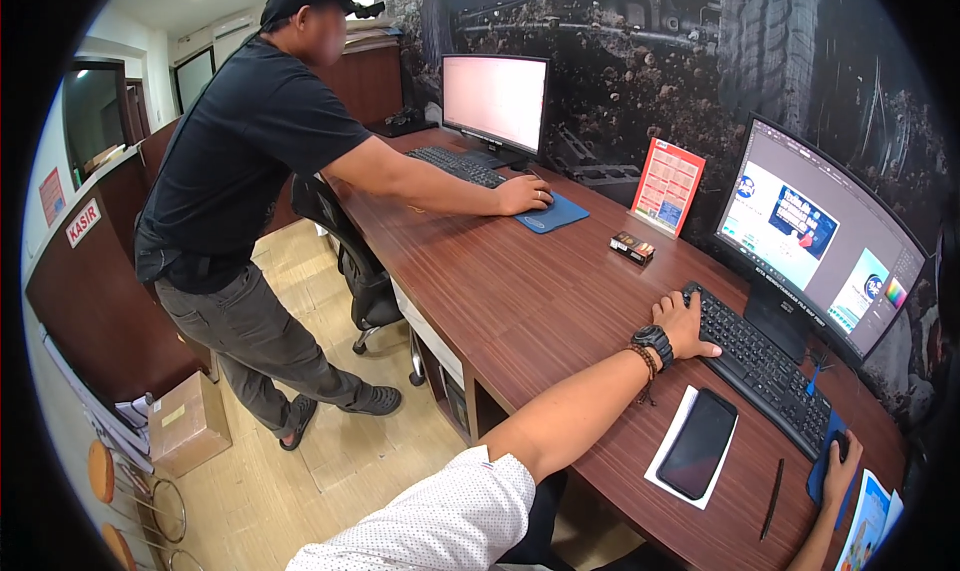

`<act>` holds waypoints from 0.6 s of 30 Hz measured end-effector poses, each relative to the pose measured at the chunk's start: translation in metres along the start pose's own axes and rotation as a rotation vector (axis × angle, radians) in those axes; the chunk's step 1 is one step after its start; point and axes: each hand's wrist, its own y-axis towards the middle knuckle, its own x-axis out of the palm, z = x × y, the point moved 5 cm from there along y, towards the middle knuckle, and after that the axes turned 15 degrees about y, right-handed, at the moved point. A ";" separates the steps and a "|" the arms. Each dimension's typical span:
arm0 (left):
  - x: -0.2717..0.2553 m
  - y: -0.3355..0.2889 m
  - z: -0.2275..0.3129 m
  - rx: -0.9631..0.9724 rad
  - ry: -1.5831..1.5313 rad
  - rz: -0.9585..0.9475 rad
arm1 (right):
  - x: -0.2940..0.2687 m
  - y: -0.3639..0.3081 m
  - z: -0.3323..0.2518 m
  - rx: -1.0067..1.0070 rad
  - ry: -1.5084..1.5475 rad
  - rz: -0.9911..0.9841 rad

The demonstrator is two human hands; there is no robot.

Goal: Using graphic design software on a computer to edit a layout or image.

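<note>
My left hand (682, 327) lies on the left end of a black keyboard (765, 371), fingers spread over the keys and thumb stretched out. A black watch (653, 345) and a beaded bracelet circle that wrist. At the lower right, my right hand (842, 468) rests curled over a dark computer mouse (837, 445), mostly hidden beneath it, on a blue mouse pad (818, 478). Behind the keyboard stands a monitor (770, 246) with a graphic design window on its screen. Nearer me, a black phone (699, 441) lies on white paper (662, 466), beside a thin dark pen (772, 499).
Across the brown desk (480, 311), a standing person (235, 151) holds a mouse on another blue pad (560, 214), before a second monitor (495, 101). A red-and-white card stand (668, 186) and a small box (632, 247) sit between. Printed sheets (868, 526) lie lower right.
</note>
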 end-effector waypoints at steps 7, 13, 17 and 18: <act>0.000 -0.001 0.000 0.003 -0.004 0.005 | 0.001 0.000 0.000 0.004 -0.012 0.006; -0.001 -0.001 0.001 -0.001 -0.003 -0.004 | -0.001 0.001 0.005 -0.005 -0.015 0.003; -0.001 -0.001 0.001 0.005 0.002 0.008 | -0.001 0.000 0.003 -0.010 -0.018 0.004; -0.001 -0.001 0.001 0.004 0.005 0.009 | -0.001 0.000 0.002 -0.010 -0.019 0.004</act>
